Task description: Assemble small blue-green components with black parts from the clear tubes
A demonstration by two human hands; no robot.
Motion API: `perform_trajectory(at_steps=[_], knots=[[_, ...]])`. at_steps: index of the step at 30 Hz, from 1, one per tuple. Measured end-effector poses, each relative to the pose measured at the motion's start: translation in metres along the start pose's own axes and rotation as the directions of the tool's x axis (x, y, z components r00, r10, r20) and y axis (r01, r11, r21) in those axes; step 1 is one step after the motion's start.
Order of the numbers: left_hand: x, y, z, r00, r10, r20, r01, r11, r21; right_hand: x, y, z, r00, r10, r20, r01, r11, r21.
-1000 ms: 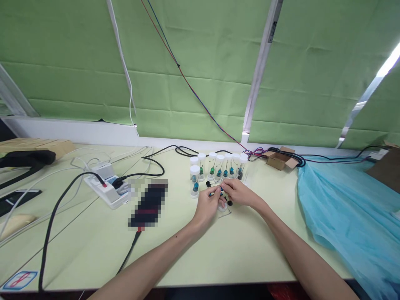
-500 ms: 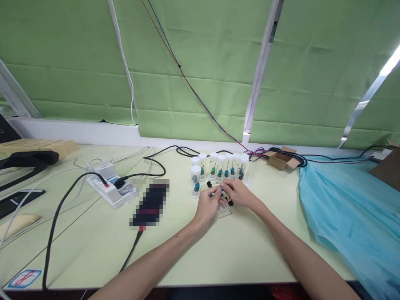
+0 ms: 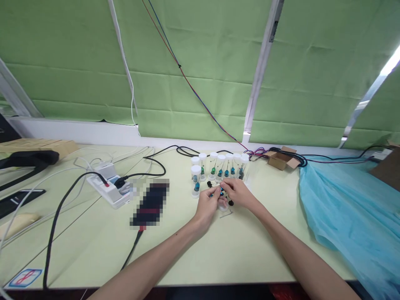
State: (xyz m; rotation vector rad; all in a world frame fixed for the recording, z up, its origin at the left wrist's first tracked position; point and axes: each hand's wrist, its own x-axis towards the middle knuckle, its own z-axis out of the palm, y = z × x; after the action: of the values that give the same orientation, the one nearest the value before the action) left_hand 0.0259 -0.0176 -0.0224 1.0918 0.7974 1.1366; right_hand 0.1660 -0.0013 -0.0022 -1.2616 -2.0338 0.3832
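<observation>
My left hand (image 3: pixel 207 207) is closed, its thumb and fingers pinching a small shiny blue part (image 3: pixel 221 191). From the other side my right hand (image 3: pixel 236 192) meets it, fingertips pinched at the top of the same part; a thin metal piece seems to show there, too small to name. Around the hands lie small black round parts (image 3: pixel 231 203) and a clear plastic piece (image 3: pixel 223 206). An L-shaped hex key (image 3: pixel 226 214) rests on the table just in front. Behind stand several clear tubes with white caps (image 3: pixel 196 170), holding blue or green parts with thin stems.
At the left, a white power strip (image 3: pixel 109 193) with plugged cables lies near a blurred-out dark device (image 3: pixel 150 204). A small cardboard box (image 3: pixel 282 158) sits by bundled wires at the back. Blue sheeting (image 3: pixel 340 208) covers the table's right side.
Almost nothing differs. My fingers have shifted very slightly around the small blue part, and more of it shows between them.
</observation>
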Motion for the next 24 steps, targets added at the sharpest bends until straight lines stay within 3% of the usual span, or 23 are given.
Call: perform_trajectory(at_steps=[14, 24], knots=[[0.0001, 0.0008, -0.0001, 0.999, -0.033, 0.037, 0.038, 0.99, -0.134, -0.0016, -0.0043, 0.0046, 0.999, 0.0, -0.052, -0.004, 0.998, -0.059], [0.0006, 0.0001, -0.0018, 0.998, -0.011, 0.06, 0.02, 0.989, -0.144, -0.0021, -0.0088, 0.0075, 0.998, 0.011, -0.068, -0.018, 0.994, -0.111]])
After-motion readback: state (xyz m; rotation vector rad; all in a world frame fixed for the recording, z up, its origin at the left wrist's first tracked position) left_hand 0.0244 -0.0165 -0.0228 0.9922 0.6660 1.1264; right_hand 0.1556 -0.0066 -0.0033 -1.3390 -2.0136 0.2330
